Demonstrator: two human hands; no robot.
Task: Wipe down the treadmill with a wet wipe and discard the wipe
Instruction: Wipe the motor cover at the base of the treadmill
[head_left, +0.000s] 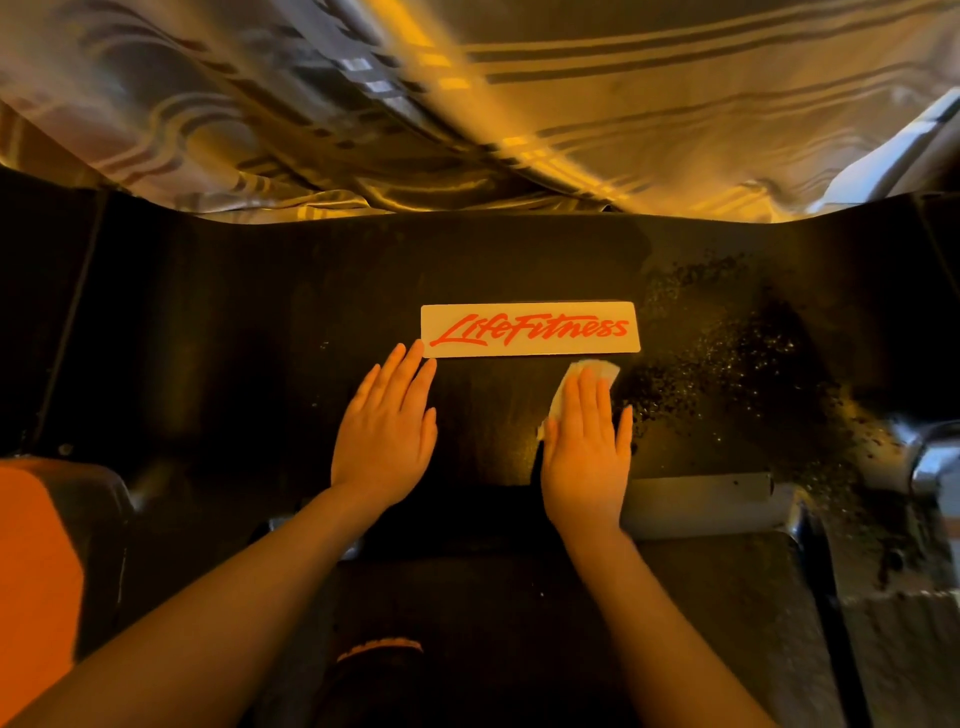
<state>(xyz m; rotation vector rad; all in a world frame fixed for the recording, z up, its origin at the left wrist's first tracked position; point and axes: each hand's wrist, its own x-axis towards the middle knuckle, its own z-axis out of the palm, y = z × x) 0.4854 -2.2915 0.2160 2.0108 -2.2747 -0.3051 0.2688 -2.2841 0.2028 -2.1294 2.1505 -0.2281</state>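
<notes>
Orange fabric is seen at the far left edge, well to the left of the Life Fitness label, which serves as the landmark on the black treadmill motor cover. Striped, shiny curtain cloth is draped beyond the cover, above the label.

Just below and left of the label, the left hand is laid flat on the cover with its fingers straight and close together, the fingertips reaching the label's lower left corner; nothing is held in it. Below the label's right end, the right hand is likewise spread flat, and the wet wipe is pressed under its fingers against the cover, with white edges showing past the fingertips and beside the thumb.

To the right of the label and of the wipe, a wide scatter of pale specks is seen on the dark surface; whether these are dust or droplets cannot be told. Farther right and lower, a metal fitting catches the light.

Wiping is judged to be under way: the speckled area right of the label appears not yet dealt with. The belt deck nearer the person is too dark to judge. Discarding the wipe remains to be done.
</notes>
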